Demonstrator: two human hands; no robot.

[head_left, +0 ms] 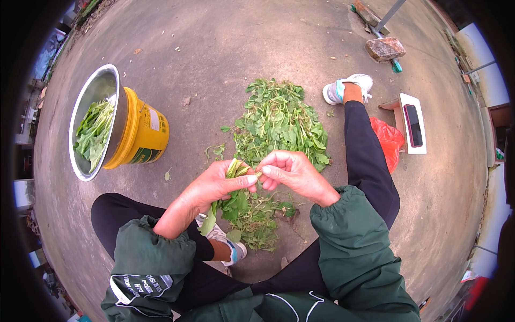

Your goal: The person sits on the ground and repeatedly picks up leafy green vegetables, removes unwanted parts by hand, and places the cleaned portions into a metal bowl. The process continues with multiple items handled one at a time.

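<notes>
My left hand [225, 180] grips a small bunch of leafy green stems [235, 169], whose leaves hang down below the palm. Close beside it, my right hand [287, 171] pinches the end of a stem between thumb and forefinger. Beyond the hands a large heap of leafy greens [281, 120] lies on the concrete. A smaller pile of thin stems and leaves [255, 227] sits nearer to me, between my feet. To the left, a metal basin [116, 133] holds several picked greens [94, 133] and rests on a yellow bucket [147, 129].
A small stool [420, 137] on the right carries a phone [413, 125]. A red plastic bag [387, 139] lies between it and my outstretched right leg [366, 161]. Farther off, a brick [385, 49] weighs down the foot of a metal stand [390, 16].
</notes>
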